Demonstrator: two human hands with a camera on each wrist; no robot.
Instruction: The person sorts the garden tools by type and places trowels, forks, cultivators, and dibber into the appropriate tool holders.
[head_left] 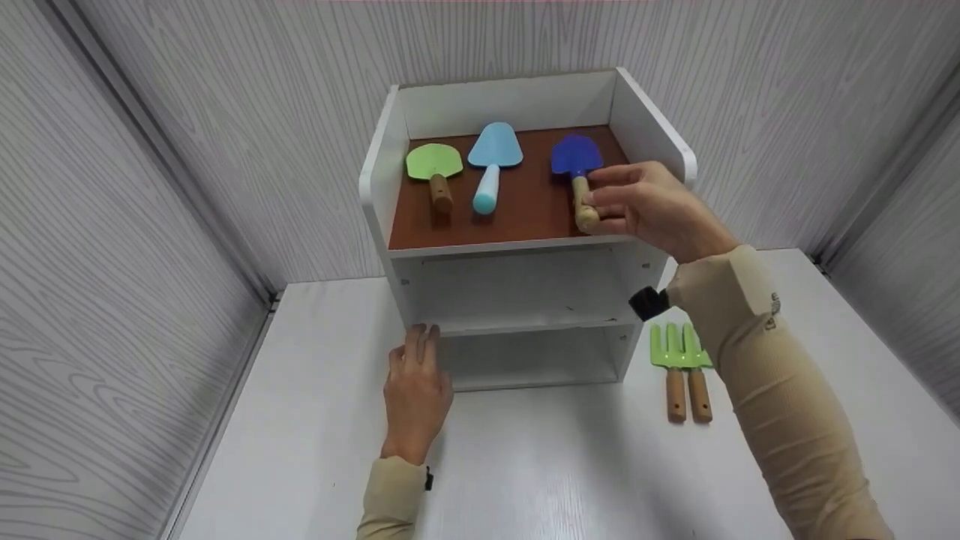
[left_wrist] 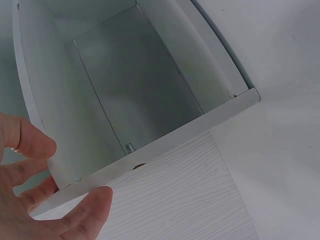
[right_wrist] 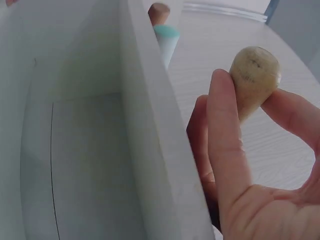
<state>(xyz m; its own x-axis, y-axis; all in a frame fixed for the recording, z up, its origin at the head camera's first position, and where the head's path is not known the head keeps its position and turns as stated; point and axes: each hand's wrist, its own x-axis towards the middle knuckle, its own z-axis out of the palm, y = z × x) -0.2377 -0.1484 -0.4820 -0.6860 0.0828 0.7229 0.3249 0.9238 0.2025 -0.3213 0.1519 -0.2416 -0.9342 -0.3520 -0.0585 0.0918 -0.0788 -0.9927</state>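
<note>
1. Your right sleeve point(head_left: 787, 405) bears illegible lettering point(head_left: 772, 311).
2. Your right hand point(head_left: 660, 210) pinches the blue trowel point(head_left: 578, 171) at the top shelf point(head_left: 529, 199); blade point(head_left: 576, 154) points rearward, long axis front-to-back.
3. Your left hand point(head_left: 418, 394), fingers relaxed, touches the cabinet's point(head_left: 651, 120) left edge.

A lime-green, brown-handled trowel point(head_left: 435, 160) and a light-blue trowel point(head_left: 495, 148) lie upper centre; two green, brown-handled forks point(head_left: 676, 391) lie lower right on the white table point(head_left: 540, 465).
</note>
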